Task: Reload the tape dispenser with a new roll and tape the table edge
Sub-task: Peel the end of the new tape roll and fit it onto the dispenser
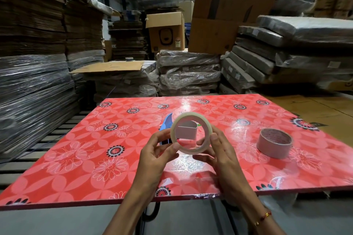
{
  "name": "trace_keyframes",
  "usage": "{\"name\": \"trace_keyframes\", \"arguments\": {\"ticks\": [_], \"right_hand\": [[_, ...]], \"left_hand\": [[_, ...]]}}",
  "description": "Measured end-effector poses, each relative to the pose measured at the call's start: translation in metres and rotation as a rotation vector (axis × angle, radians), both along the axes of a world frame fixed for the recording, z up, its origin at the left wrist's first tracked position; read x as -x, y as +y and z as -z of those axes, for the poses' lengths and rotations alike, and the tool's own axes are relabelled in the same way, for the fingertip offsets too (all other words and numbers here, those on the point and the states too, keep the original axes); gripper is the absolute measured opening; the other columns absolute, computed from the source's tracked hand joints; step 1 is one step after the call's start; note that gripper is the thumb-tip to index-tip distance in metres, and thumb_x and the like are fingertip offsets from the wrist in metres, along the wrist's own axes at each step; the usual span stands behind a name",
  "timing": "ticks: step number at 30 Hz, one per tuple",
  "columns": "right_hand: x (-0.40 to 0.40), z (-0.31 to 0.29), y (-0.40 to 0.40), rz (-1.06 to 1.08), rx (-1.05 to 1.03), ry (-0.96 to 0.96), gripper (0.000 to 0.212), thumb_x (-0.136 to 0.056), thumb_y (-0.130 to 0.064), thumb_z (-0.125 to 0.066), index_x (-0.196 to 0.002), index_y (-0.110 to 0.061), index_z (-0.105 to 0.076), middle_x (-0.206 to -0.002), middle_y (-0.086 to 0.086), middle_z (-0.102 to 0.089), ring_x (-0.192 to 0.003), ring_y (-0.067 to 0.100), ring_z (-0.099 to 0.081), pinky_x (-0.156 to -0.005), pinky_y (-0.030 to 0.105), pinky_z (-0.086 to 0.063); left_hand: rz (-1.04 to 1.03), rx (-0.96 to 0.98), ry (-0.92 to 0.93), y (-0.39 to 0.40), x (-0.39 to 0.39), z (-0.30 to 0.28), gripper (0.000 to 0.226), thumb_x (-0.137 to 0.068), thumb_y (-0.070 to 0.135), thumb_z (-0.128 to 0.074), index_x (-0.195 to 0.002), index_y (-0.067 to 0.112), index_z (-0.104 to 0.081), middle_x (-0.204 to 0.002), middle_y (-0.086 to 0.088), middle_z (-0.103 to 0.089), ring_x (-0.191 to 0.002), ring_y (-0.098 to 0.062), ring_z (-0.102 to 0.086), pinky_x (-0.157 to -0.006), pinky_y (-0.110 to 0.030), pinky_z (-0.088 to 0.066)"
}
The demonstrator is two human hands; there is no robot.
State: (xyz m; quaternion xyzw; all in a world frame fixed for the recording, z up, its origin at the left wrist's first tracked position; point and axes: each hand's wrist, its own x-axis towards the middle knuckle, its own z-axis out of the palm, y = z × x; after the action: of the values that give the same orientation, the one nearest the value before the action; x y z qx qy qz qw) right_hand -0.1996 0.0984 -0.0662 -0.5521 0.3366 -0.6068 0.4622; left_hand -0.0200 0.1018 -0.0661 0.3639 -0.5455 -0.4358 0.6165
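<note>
Both hands hold a thin, nearly used-up clear tape ring [191, 151] upright above the red flowered table [76, 149]. My left hand [159, 149] pinches its left side and my right hand [217, 149] grips its right and lower side. Behind the ring lies the blue tape dispenser [166, 122] on the table; a white part of it [186, 130] shows through the ring's hole. A fuller pale brown tape roll [274, 143] lies flat on the table to the right of my hands.
The table's near edge [114, 201] runs across below my wrists. Plastic-wrapped stacks of flat cardboard [189, 72] and open cartons [166, 30] stand behind the table, with tall stacks at the left [32, 63] and right [296, 47].
</note>
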Motion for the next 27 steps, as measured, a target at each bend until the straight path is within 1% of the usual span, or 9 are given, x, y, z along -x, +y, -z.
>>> {"name": "trace_keyframes", "arguments": {"ticks": [6, 9, 13, 16, 18, 20, 23, 25, 27], "right_hand": [[0.000, 0.000, -0.002, -0.071, -0.013, 0.054, 0.039, -0.107, -0.039, -0.035, -0.141, -0.036, -0.055, -0.116, 0.008, -0.075, -0.104, 0.030, -0.073, -0.090, 0.043, -0.061], [0.001, 0.003, -0.004, -0.105, -0.009, 0.098, 0.042, -0.102, -0.041, -0.045, -0.144, -0.039, -0.052, -0.115, 0.010, -0.075, -0.102, 0.033, -0.073, -0.088, 0.040, -0.060], [-0.002, 0.005, -0.004, -0.109, 0.043, 0.228, 0.047, -0.095, -0.045, -0.056, -0.141, -0.040, -0.054, -0.104, 0.002, -0.075, -0.088, 0.021, -0.072, -0.076, 0.027, -0.057], [-0.002, 0.007, -0.004, -0.094, 0.087, 0.378, 0.054, -0.089, -0.046, -0.067, -0.141, -0.044, -0.052, -0.101, 0.005, -0.070, -0.088, 0.025, -0.070, -0.077, 0.031, -0.057], [-0.003, 0.007, -0.003, -0.101, 0.088, 0.408, 0.057, -0.089, -0.035, -0.074, -0.141, -0.043, -0.051, -0.100, 0.003, -0.070, -0.081, 0.016, -0.068, -0.077, 0.033, -0.059], [-0.003, 0.006, -0.003, -0.099, 0.077, 0.425, 0.060, -0.088, -0.028, -0.078, -0.140, -0.041, -0.051, -0.103, 0.006, -0.071, -0.080, 0.010, -0.069, -0.081, 0.042, -0.062], [-0.004, 0.008, -0.004, -0.044, 0.063, 0.410, 0.064, -0.084, -0.024, -0.082, -0.138, -0.043, -0.052, -0.101, 0.004, -0.072, -0.086, 0.019, -0.071, -0.083, 0.053, -0.060], [-0.003, 0.009, -0.005, 0.006, 0.053, 0.384, 0.065, -0.081, -0.027, -0.085, -0.136, -0.044, -0.053, -0.098, 0.004, -0.071, -0.085, 0.023, -0.071, -0.082, 0.051, -0.061], [-0.004, 0.010, -0.004, 0.048, 0.028, 0.327, 0.061, -0.072, -0.048, -0.087, -0.126, -0.042, -0.061, -0.088, 0.012, -0.068, -0.077, 0.027, -0.067, -0.076, 0.052, -0.059]], "left_hand": [[-0.009, -0.027, 0.118, -0.001, -0.005, 0.006, 0.034, -0.076, 0.025, -0.077, -0.110, 0.027, -0.072, -0.109, 0.006, -0.076, -0.101, -0.019, -0.073, -0.085, -0.031, -0.056], [-0.028, -0.041, 0.185, -0.002, -0.006, 0.006, 0.039, -0.067, 0.036, -0.081, -0.104, 0.027, -0.074, -0.106, 0.005, -0.076, -0.096, -0.017, -0.073, -0.081, -0.028, -0.057], [-0.072, -0.067, 0.266, -0.002, -0.008, 0.007, 0.029, -0.070, 0.036, -0.081, -0.097, 0.028, -0.075, -0.110, -0.007, -0.072, -0.093, -0.018, -0.073, -0.076, -0.032, -0.057], [-0.083, -0.081, 0.284, -0.002, -0.008, 0.006, 0.025, -0.080, 0.030, -0.081, -0.101, 0.021, -0.069, -0.118, -0.017, -0.067, -0.093, -0.020, -0.072, -0.074, -0.033, -0.058], [-0.092, -0.073, 0.277, -0.002, -0.007, 0.006, 0.033, -0.079, 0.033, -0.079, -0.104, 0.018, -0.065, -0.119, -0.019, -0.066, -0.093, -0.020, -0.072, -0.076, -0.034, -0.059], [-0.120, -0.052, 0.197, -0.003, -0.007, 0.009, 0.045, -0.075, 0.052, -0.080, -0.105, 0.023, -0.064, -0.118, -0.013, -0.067, -0.099, -0.024, -0.072, -0.087, -0.041, -0.059], [-0.136, -0.022, 0.009, -0.002, -0.006, 0.011, 0.062, -0.065, 0.074, -0.074, -0.112, 0.036, -0.063, -0.126, -0.002, -0.066, -0.118, -0.024, -0.064, -0.097, -0.047, -0.055], [-0.075, 0.018, -0.058, 0.000, -0.005, 0.011, 0.066, -0.068, 0.061, -0.077, -0.124, 0.033, -0.057, -0.132, 0.011, -0.062, -0.121, -0.012, -0.063, -0.093, -0.033, -0.056], [-0.013, 0.041, -0.106, 0.001, -0.003, 0.012, 0.070, -0.067, 0.044, -0.083, -0.129, 0.034, -0.052, -0.131, 0.019, -0.062, -0.119, -0.011, -0.064, -0.093, -0.030, -0.055]]}}
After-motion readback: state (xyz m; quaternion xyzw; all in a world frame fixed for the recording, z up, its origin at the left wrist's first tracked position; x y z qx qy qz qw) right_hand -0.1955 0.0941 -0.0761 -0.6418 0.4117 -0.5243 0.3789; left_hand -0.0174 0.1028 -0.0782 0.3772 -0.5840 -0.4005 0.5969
